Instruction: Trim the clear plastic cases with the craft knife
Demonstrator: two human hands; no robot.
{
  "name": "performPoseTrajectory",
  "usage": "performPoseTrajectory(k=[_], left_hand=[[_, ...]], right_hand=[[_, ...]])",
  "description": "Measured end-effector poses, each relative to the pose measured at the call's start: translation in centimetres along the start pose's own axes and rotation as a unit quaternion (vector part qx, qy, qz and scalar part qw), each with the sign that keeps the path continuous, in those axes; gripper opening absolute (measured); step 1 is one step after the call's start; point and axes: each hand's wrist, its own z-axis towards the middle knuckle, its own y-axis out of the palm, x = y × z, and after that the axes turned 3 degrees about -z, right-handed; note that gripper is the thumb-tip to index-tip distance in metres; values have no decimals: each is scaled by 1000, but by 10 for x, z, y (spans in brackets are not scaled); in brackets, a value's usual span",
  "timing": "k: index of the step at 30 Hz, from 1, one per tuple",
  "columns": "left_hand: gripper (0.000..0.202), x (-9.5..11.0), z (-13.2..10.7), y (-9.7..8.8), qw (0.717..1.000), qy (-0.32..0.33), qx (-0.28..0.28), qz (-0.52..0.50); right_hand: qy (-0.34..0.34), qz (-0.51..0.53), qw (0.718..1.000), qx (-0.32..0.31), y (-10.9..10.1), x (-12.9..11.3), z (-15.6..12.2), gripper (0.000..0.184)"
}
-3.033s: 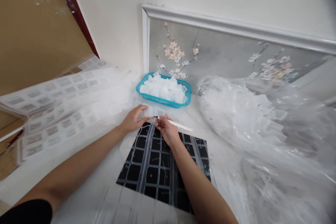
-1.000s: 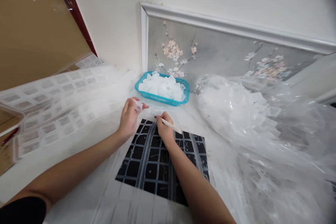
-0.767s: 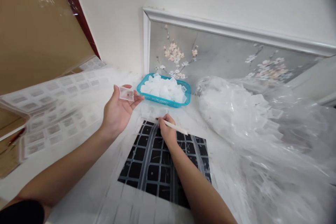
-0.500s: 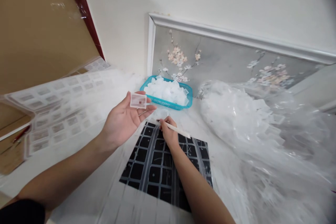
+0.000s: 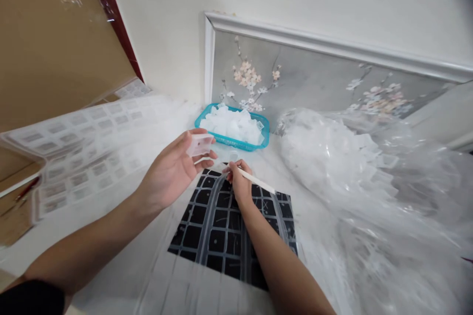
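Between the thumb and fingers of my left hand [image 5: 172, 174] is a small clear plastic box [image 5: 200, 145], tilted, with a tiny dark speck showing in it. My right hand [image 5: 241, 184] grips a slim white pen-like stick [image 5: 258, 181], its tip pointing left toward the box but apart from it. Beneath my right hand and forearm lies a black sheet [image 5: 190, 237] with a pale grid and several small marks. Just beyond the hands stands a blue basket [image 5: 236, 143] heaped with small translucent plastic pieces [image 5: 232, 124].
At the right lies a large clear plastic bag [image 5: 332, 157] full of translucent pieces. Sheets of small square compartments [image 5: 84, 157] spread over the left side, near cardboard [image 5: 55, 59]. A framed flower picture [image 5: 314, 69] leans against the wall behind the basket.
My left hand has turned the plastic box, so it now shows at a slant. My right hand has shifted slightly right with the stick. The view has moved a little.
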Motion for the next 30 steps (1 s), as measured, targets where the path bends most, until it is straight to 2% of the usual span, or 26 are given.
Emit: performPoseTrajectory(k=[3,6,7,9,12,15,19,22,26,30], left_hand=[[24,-4,16,-17,998,51,5,45],[29,-27,44,-53,981,130,6,142],[26,-38,54,-66,969,131,9,209],[29,-63,68,-91,930,72,23,359],[42,-94,76,-111,868,19,8,496],[44,-109,73,-112,840,1,-61,540],[34,-114,65,-104,827,30,-116,549],[26,-113,59,-99,832,96,-105,536],[16,-108,53,-96,818,237,-57,521],[10,-106,50,-99,799,279,-62,529]], right_hand=[[13,52,999,-1,-2,4,2,28],[22,71,997,16,-3,7,4,27],[24,73,997,25,-3,7,4,27],[25,78,996,44,-2,7,4,27],[22,97,993,57,-2,6,4,26],[40,135,989,34,-4,5,5,26],[75,218,973,-19,-10,3,8,27],[76,273,959,1,-13,4,10,24],[76,292,953,32,-14,8,12,24],[99,283,954,-1,-14,8,13,24]])
